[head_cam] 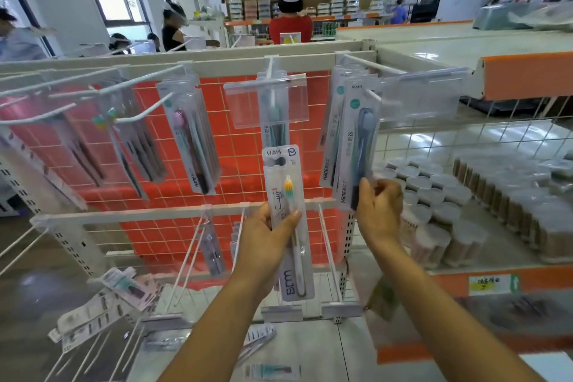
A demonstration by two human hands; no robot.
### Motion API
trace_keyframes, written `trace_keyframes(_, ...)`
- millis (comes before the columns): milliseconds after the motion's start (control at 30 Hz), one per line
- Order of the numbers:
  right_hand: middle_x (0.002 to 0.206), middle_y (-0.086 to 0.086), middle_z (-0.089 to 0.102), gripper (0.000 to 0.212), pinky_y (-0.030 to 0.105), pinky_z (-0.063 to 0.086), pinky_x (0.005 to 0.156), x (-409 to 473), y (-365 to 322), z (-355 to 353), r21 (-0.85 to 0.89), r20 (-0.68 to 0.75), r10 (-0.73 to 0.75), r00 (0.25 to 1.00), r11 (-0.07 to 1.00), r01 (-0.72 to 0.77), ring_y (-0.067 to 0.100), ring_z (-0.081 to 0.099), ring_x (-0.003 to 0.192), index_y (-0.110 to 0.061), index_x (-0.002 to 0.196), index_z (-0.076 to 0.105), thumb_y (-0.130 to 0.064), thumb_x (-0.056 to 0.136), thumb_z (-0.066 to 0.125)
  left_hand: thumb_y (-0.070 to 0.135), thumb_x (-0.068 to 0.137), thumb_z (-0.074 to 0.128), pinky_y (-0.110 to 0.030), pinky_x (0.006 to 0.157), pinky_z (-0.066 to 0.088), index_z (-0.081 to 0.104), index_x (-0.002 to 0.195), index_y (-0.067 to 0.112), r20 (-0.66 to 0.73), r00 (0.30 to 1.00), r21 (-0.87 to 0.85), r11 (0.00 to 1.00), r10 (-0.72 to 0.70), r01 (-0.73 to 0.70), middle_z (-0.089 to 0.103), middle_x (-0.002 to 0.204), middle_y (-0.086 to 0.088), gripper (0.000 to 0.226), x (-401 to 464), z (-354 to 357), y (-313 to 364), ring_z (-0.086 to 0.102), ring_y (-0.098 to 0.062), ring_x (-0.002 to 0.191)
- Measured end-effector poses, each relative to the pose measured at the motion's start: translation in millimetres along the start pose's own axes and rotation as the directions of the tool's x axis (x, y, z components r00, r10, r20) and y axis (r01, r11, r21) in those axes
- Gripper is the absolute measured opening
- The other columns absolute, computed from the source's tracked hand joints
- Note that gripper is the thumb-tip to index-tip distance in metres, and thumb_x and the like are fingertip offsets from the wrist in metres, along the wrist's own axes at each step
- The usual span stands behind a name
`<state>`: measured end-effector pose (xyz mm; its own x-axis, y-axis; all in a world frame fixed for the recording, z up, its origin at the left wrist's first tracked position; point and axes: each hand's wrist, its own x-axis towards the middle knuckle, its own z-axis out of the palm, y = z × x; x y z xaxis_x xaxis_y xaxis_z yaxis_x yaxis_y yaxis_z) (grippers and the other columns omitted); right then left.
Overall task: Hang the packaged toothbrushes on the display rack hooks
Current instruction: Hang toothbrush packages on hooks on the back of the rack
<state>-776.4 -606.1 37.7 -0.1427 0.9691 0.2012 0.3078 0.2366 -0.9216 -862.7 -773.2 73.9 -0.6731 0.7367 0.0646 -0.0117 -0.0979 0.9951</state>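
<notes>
Now your left hand (pixel 266 236) pinches the white pack (pixel 286 220) upright, hole topmost, ready for a hook (pixel 273 71); your right hand (pixel 379 211) grips the hung blue pack (pixel 359 149) at right, likely steadying it.

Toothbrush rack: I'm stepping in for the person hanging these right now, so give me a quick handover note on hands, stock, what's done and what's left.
Left hand grips a white toothbrush pack, upright in front of the rack, not on any hook.
Right hand pinches the bottom of a blue toothbrush pack at the front of the upper right hook.
Done: several upper hooks already carry packs.
Left: hang the white pack, fill the nearly bare lower hooks, and pick up the loose packs lying below at lower left.
</notes>
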Motion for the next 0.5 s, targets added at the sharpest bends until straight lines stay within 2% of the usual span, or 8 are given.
trace_keyframes(67, 0.123, 0.013, 0.046, 0.051, 0.049, 0.037, 0.103, -20.8, 2.5, -3.5, -0.012, -0.092, -0.05, 0.995, 0.999, 0.049, 0.028, 0.041, 0.118, -0.004, 0.122, 0.047, -0.044, 0.091, 0.04, 0.015, 0.093, 0.056, -0.015, 0.06, 0.054, 0.065, 0.099, 0.014, 0.013, 1.0, -0.006, 1.0, 0.004, -0.004, 0.075, 0.079, 0.009, 0.01, -0.7, -2.6, -0.3, 0.071, -0.005, 0.074)
trace_keyframes(133, 0.121, 0.01, 0.045, 0.047, 0.046, 0.037, 0.102, -40.5, 2.4, -4.8, 0.045, -0.135, -0.121, 0.983, 0.991, 0.129, 0.024, 0.041, 0.116, -0.006, 0.121, 0.047, -0.041, 0.089, 0.041, 0.016, 0.096, 0.053, -0.016, 0.063, 0.056, 0.065, 0.101, 0.01, 0.025, 1.0, -0.003, 1.0, 0.004, -0.004, 0.074, 0.077, 0.01, 0.015, -1.3, -4.9, -0.8, 0.071, -0.003, 0.074)
trace_keyframes(167, 0.118, 0.008, 0.047, 0.039, 0.045, 0.041, 0.099, -48.0, 2.0, -3.9, 0.069, -0.112, -0.158, 0.981, 0.984, 0.167, 0.022, 0.044, 0.112, -0.009, 0.117, 0.047, -0.037, 0.092, 0.043, 0.017, 0.096, 0.052, -0.018, 0.067, 0.057, 0.065, 0.101, 0.008, 0.028, 1.0, 0.003, 1.0, -0.001, 0.001, 0.074, 0.079, 0.009, 0.017, -1.4, -6.0, -1.3, 0.071, -0.004, 0.075)
trace_keyframes(233, 0.105, 0.002, 0.054, 0.019, 0.042, 0.05, 0.09, -60.9, -0.3, 0.0, 0.135, 0.024, -0.188, 0.982, 0.974, 0.184, 0.019, 0.055, 0.098, -0.017, 0.109, 0.048, -0.031, 0.097, 0.045, 0.017, 0.097, 0.05, -0.021, 0.07, 0.057, 0.064, 0.1, 0.006, 0.018, 1.0, -0.005, 1.0, -0.015, 0.015, 0.074, 0.081, 0.005, 0.018, -1.9, -8.2, -3.8, 0.071, -0.008, 0.08)
trace_keyframes(300, 0.095, -0.001, 0.061, 0.009, 0.042, 0.054, 0.083, -72.1, -6.5, 4.3, 0.224, 0.217, -0.198, 0.956, 0.963, 0.149, 0.015, 0.062, 0.088, -0.023, 0.1, 0.053, -0.027, 0.099, 0.045, 0.017, 0.097, 0.05, -0.031, 0.078, 0.058, 0.063, 0.099, 0.006, -0.002, 0.999, -0.031, 0.999, -0.034, 0.034, 0.073, 0.089, -0.005, 0.018, -2.4, -10.5, -6.4, 0.071, -0.019, 0.089)
trace_keyframes(400, 0.095, -0.003, 0.066, 0.012, 0.042, 0.055, 0.082, -84.3, -13.6, 13.5, 0.291, 0.419, -0.243, 0.875, 0.949, 0.125, 0.015, 0.065, 0.089, -0.026, 0.101, 0.059, -0.024, 0.098, 0.047, 0.018, 0.098, 0.048, -0.042, 0.084, 0.056, 0.065, 0.099, 0.008, -0.009, 0.999, -0.057, 0.997, -0.047, 0.046, 0.071, 0.094, -0.015, 0.019, -4.7, -15.3, -9.9, 0.069, -0.029, 0.092)
trace_keyframes(500, 0.096, -0.002, 0.067, 0.016, 0.032, 0.054, 0.077, -94.6, -18.4, 22.6, 0.328, 0.509, -0.257, 0.822, 0.94, 0.091, 0.011, 0.065, 0.088, -0.021, 0.106, 0.061, -0.021, 0.099, 0.046, 0.018, 0.097, 0.049, -0.046, 0.083, 0.056, 0.065, 0.099, 0.009, -0.03, 0.998, -0.069, 0.996, -0.062, 0.06, 0.072, 0.091, -0.013, 0.019, -6.8, -23.3, -13.6, 0.069, -0.029, 0.088)
